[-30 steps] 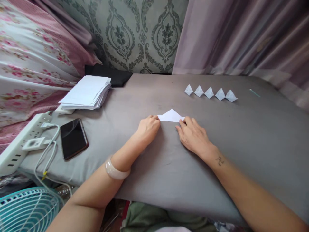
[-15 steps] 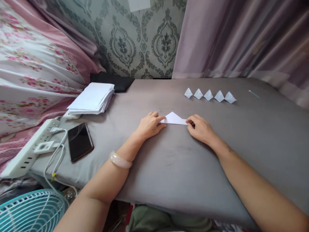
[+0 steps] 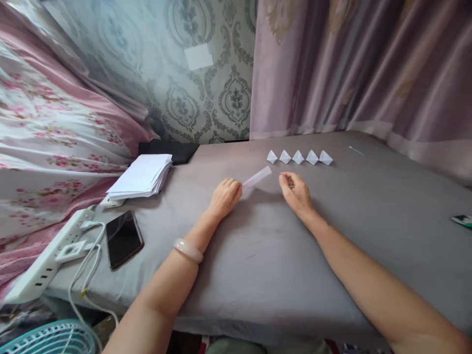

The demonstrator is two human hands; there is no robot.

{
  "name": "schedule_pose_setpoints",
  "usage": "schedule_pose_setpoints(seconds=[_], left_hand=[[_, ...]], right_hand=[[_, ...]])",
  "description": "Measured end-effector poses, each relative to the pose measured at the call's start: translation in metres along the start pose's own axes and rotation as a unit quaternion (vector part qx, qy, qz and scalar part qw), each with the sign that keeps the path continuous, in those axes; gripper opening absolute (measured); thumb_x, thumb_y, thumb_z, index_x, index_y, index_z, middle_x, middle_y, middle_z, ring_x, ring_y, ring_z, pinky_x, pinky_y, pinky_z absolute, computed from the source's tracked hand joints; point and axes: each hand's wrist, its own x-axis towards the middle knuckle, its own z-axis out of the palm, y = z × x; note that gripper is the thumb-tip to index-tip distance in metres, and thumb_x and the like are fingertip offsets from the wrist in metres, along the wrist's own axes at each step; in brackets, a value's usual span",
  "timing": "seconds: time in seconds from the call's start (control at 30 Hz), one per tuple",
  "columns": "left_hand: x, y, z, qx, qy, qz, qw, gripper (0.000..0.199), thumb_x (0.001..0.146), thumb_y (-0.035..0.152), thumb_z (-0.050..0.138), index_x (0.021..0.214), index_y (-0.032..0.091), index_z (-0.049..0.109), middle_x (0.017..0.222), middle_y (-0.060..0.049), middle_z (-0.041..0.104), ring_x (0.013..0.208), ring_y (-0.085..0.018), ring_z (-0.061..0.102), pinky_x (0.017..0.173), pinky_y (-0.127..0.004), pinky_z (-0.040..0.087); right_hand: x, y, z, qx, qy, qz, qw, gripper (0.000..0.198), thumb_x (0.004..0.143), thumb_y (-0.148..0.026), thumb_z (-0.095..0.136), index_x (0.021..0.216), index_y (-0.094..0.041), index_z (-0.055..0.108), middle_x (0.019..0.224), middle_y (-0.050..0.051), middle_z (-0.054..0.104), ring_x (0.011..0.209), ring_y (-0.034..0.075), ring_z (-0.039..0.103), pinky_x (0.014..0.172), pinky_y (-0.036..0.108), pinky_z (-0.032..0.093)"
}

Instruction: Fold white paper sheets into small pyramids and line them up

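Observation:
My left hand (image 3: 224, 197) is closed on one end of a folded white paper (image 3: 260, 177). The paper, a narrow strip from this angle, slants up to the right above the grey-covered table (image 3: 280, 265). To the right of it my right hand (image 3: 296, 191) is apart from the paper, its fingers curled and fingertips together, with nothing seen in them. Beyond the hands, several small folded paper boats (image 3: 298, 157) stand in a row.
At the left lies a stack of white paper (image 3: 140, 174), in front of a black item (image 3: 180, 151). Nearer are a phone (image 3: 124, 239), a power strip (image 3: 51, 260) with white cables and a teal fan (image 3: 51, 339). A thin stick (image 3: 356, 150) lies at the right back.
My right hand has let go of the paper's right end. The paper has turned in my left hand and its free end now points up. The view has tilted upward and shifted right.

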Motion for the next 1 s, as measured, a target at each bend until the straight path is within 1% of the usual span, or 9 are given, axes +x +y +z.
schedule_pose_setpoints(seconds=[0.07, 0.2, 0.27, 0.37, 0.5, 0.67, 0.83, 0.9, 1.0], left_hand=[[-0.002, 0.008, -0.003, -0.131, 0.067, -0.094, 0.985, 0.026, 0.094, 0.029, 0.038, 0.088, 0.017, 0.06, 0.081, -0.005, 0.062, 0.076, -0.015, 0.054, 0.075, -0.028, 0.044], [-0.008, 0.031, -0.003, -0.361, 0.052, -0.173, 0.915, 0.028, 0.09, 0.041, 0.044, 0.086, 0.018, 0.059, 0.073, 0.0, 0.059, 0.066, -0.012, 0.052, 0.064, -0.024, 0.043], [-0.011, 0.041, 0.002, -0.409, 0.046, -0.187, 0.892, 0.029, 0.089, 0.044, 0.046, 0.085, 0.018, 0.059, 0.072, 0.0, 0.059, 0.064, -0.011, 0.051, 0.063, -0.024, 0.043], [-0.015, 0.049, 0.009, -0.438, 0.021, -0.182, 0.88, 0.03, 0.088, 0.044, 0.05, 0.083, 0.017, 0.06, 0.069, 0.001, 0.058, 0.062, -0.011, 0.05, 0.061, -0.023, 0.041], [-0.016, 0.054, 0.007, -0.474, -0.015, -0.189, 0.86, 0.031, 0.084, 0.046, 0.057, 0.082, 0.015, 0.064, 0.072, -0.001, 0.061, 0.063, -0.011, 0.052, 0.06, -0.024, 0.041], [-0.012, 0.059, -0.006, -0.565, 0.089, -0.213, 0.792, 0.035, 0.078, 0.043, 0.069, 0.1, 0.016, 0.07, 0.097, -0.007, 0.07, 0.089, -0.017, 0.061, 0.077, -0.026, 0.045], [-0.01, 0.061, -0.011, -0.661, 0.129, -0.186, 0.715, 0.023, 0.075, 0.036, 0.074, 0.09, 0.019, 0.076, 0.095, -0.005, 0.073, 0.088, -0.016, 0.062, 0.084, -0.029, 0.046], [-0.01, 0.061, -0.013, -0.678, 0.151, -0.188, 0.695, 0.02, 0.075, 0.035, 0.074, 0.086, 0.018, 0.076, 0.09, -0.004, 0.073, 0.084, -0.015, 0.062, 0.083, -0.028, 0.046], [-0.007, 0.058, -0.02, -0.692, 0.207, -0.2, 0.662, 0.021, 0.074, 0.035, 0.075, 0.085, 0.017, 0.075, 0.084, -0.004, 0.072, 0.078, -0.014, 0.062, 0.079, -0.028, 0.048]], right_hand=[[-0.001, -0.009, -0.002, 0.093, -0.013, 0.034, 0.995, 0.05, 0.082, -0.055, 0.054, 0.111, -0.016, 0.059, 0.111, 0.014, 0.064, 0.096, 0.021, 0.061, 0.086, 0.038, 0.048], [-0.01, -0.031, -0.003, 0.243, -0.133, 0.072, 0.958, 0.06, 0.075, -0.061, 0.063, 0.118, -0.02, 0.055, 0.119, 0.013, 0.063, 0.11, 0.023, 0.06, 0.09, 0.037, 0.049], [-0.017, -0.041, -0.001, 0.293, -0.154, 0.077, 0.941, 0.057, 0.071, -0.059, 0.068, 0.112, -0.02, 0.058, 0.112, 0.011, 0.067, 0.104, 0.022, 0.063, 0.089, 0.036, 0.049], [-0.023, -0.048, 0.0, 0.319, -0.127, 0.085, 0.935, 0.044, 0.07, -0.053, 0.071, 0.094, -0.018, 0.063, 0.095, 0.007, 0.07, 0.086, 0.02, 0.065, 0.079, 0.033, 0.05], [-0.024, -0.044, -0.002, 0.27, -0.112, 0.077, 0.953, 0.031, 0.072, -0.047, 0.07, 0.083, -0.017, 0.065, 0.079, 0.003, 0.068, 0.069, 0.017, 0.061, 0.064, 0.029, 0.048], [-0.029, -0.05, -0.004, 0.149, -0.176, 0.004, 0.973, 0.025, 0.077, -0.041, 0.066, 0.086, -0.018, 0.067, 0.076, 0.0, 0.067, 0.069, 0.016, 0.059, 0.064, 0.027, 0.045], [-0.04, -0.066, -0.002, 0.034, -0.198, -0.083, 0.976, 0.018, 0.082, -0.037, 0.062, 0.087, -0.02, 0.067, 0.077, -0.001, 0.066, 0.073, 0.016, 0.06, 0.068, 0.027, 0.045], [-0.041, -0.071, 0.0, 0.012, -0.154, -0.128, 0.98, 0.019, 0.083, -0.036, 0.063, 0.093, -0.021, 0.065, 0.085, 0.0, 0.067, 0.078, 0.016, 0.061, 0.073, 0.028, 0.046], [-0.038, -0.079, 0.007, -0.019, -0.043, -0.204, 0.978, 0.023, 0.083, -0.036, 0.064, 0.099, -0.021, 0.059, 0.093, 0.002, 0.064, 0.082, 0.016, 0.061, 0.076, 0.029, 0.047]])
